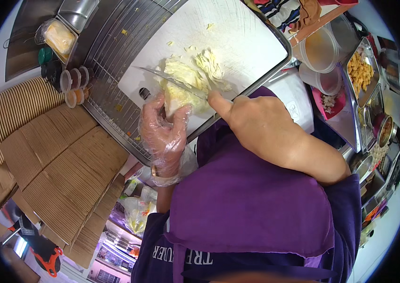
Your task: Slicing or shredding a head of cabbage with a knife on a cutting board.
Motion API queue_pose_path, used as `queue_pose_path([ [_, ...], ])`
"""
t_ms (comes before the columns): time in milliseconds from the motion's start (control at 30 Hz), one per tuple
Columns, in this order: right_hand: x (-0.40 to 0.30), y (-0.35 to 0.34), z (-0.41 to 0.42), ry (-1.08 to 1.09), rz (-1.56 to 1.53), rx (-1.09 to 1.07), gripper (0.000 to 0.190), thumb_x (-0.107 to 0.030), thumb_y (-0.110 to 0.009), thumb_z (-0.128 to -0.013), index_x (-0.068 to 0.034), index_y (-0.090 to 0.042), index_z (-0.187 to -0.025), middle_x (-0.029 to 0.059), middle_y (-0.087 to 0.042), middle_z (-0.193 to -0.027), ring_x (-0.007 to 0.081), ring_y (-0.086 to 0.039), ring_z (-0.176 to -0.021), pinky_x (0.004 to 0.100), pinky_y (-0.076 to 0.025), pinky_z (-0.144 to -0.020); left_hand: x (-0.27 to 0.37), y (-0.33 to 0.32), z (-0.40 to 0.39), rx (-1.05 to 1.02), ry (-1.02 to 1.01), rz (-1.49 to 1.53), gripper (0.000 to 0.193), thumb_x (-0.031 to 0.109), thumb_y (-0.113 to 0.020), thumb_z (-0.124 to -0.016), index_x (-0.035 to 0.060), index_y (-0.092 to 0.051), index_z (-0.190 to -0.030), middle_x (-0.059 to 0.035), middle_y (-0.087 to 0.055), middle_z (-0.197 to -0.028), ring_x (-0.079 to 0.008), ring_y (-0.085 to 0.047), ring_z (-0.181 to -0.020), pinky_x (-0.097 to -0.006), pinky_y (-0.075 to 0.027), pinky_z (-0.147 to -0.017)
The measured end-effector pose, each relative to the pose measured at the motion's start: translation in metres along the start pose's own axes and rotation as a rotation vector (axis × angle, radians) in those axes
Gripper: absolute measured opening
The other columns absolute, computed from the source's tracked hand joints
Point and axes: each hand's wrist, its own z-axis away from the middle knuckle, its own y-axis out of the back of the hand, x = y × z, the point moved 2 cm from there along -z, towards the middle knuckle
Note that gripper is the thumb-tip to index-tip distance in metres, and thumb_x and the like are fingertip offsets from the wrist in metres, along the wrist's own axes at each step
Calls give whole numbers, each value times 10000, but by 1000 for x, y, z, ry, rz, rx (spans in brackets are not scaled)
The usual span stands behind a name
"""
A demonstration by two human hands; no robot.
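Observation:
A piece of pale green cabbage [184, 86] lies on a white cutting board [246, 39]. In a clear plastic glove, my left hand [164, 132] grips its near end. My bare right hand [256, 123] holds a kitchen knife [175, 82], index finger stretched along the blade's back; its handle is hidden in the hand. The blade crosses the top of the cabbage, tip pointing left. Cut cabbage shreds [209, 64] lie just beyond, with small scraps on the board.
The board rests on a wire rack [111, 67] in a metal tray. Corrugated cardboard [69, 169] stands at the left, by small lidded cups [71, 79]. Plastic tubs [318, 49] and a tray of fried pieces [360, 70] are at the right.

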Motion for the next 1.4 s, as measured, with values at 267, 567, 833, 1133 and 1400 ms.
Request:
queue_pose_path([
  [267,8,-6,-9,-22,-32,-51,327,-51,-531,-779,-35,-487,-1102,66,-608,-588,246,-645,-543,331,-491,-413,-6,1,-1,4,-70,-145,392,4,-714,-719,-47,-489,-1036,-185,-538,-1019,-251,-581,-910,-348,-485,-778],
  [567,13,-23,-33,-96,-25,-82,345,-35,-536,-781,-28,-467,-1118,106,-641,-670,274,-666,-638,364,-520,-477,-1,-2,-2,-29,-23,-103,389,-7,-700,-720,-47,-476,-1035,-182,-520,-1001,-251,-566,-922,-366,-474,-817],
  [833,20,-8,6,-159,-94,-292,377,-18,-533,-779,-33,-458,-1149,135,-648,-751,309,-662,-742,391,-526,-557,3,-4,1,19,-38,-164,376,7,-688,-738,-50,-472,-1040,-182,-522,-984,-249,-567,-913,-356,-468,-812],
  [1133,42,13,21,-418,-695,-410,348,-171,-479,-903,10,-403,-1190,268,-591,-760,425,-580,-777,454,-445,-694,20,-2,-5,30,74,-151,376,24,-702,-744,-46,-491,-1047,-156,-577,-949,-190,-567,-868,-309,-466,-778],
  [1400,6,19,38,-134,-301,21,285,-113,-493,-861,-34,-425,-1126,196,-593,-690,379,-601,-648,456,-474,-587,6,9,-14,-38,42,-97,406,57,-736,-711,-59,-550,-1052,-151,-614,-979,-187,-595,-869,-302,-484,-764],
])
